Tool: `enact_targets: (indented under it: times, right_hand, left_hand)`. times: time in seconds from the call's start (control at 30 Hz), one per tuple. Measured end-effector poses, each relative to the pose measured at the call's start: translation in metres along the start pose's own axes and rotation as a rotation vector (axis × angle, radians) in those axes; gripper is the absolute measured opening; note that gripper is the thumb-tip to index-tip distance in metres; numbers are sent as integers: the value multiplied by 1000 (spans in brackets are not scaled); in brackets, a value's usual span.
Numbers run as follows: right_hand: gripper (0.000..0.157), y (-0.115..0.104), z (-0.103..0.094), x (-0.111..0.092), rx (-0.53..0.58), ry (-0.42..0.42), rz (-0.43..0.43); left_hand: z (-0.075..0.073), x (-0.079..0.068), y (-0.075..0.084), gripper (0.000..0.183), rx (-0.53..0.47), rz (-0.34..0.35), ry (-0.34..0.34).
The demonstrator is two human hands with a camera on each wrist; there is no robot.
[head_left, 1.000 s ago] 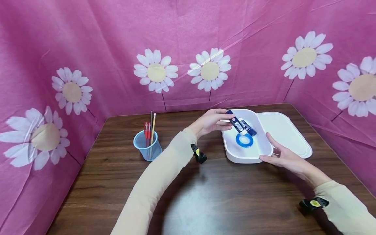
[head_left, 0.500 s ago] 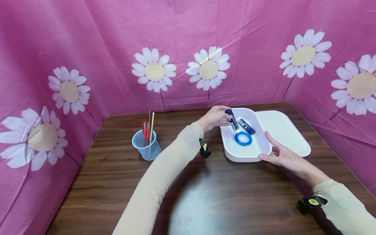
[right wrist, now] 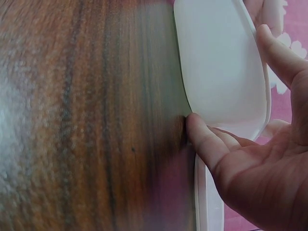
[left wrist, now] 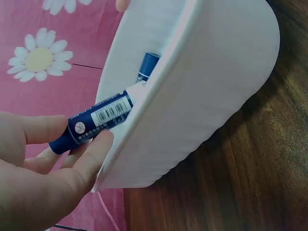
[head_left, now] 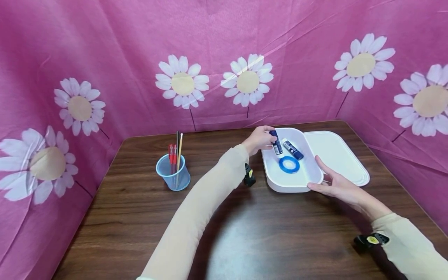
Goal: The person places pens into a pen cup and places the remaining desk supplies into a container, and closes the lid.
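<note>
My left hand (head_left: 259,139) pinches a dark blue glue stick (head_left: 277,146) by its upper end, over the left side of a white plastic box (head_left: 288,189). The barcode and pale lower end of this stick show in the left wrist view, that end slanting down past the rim. A second glue stick (head_left: 293,149) lies inside, close to a blue ring-shaped roll of tape (head_left: 289,165). At the box's near right corner, my right hand (head_left: 337,190) holds the wall, thumb (right wrist: 279,53) along one side and fingers (right wrist: 204,134) around the corner.
A white lid (head_left: 337,159) lies flat to the right of the box. On the left of the wooden table (head_left: 140,217) stands a light blue mesh cup (head_left: 175,179) with red pens, a black stick and a pencil. Pink flowered cloth (head_left: 217,35) borders the table's back and sides.
My left hand has shifted a little to the right and the glue stick in it has turned steeper, away from the second one. The right hand keeps its place on the box.
</note>
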State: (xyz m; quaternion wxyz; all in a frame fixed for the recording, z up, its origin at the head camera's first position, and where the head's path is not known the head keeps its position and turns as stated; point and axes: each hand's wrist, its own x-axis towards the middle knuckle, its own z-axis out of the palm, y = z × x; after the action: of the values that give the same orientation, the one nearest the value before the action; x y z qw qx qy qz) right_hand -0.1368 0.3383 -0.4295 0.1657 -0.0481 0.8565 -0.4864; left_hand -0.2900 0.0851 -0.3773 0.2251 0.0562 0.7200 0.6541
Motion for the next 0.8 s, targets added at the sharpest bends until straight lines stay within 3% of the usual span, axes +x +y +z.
enact_targets:
  times: [0.27, 0.63, 0.8]
  right_hand:
    - [103, 1, 0, -1, 12, 2, -3]
    - [102, 1, 0, -1, -3, 2, -17]
    - [102, 2, 0, -1, -20, 4, -16]
  left_hand:
    - [15, 10, 1, 48, 183, 8, 138]
    - [18, 18, -1, 34, 476, 12, 193]
    - [19, 28, -6, 31, 524, 9, 255]
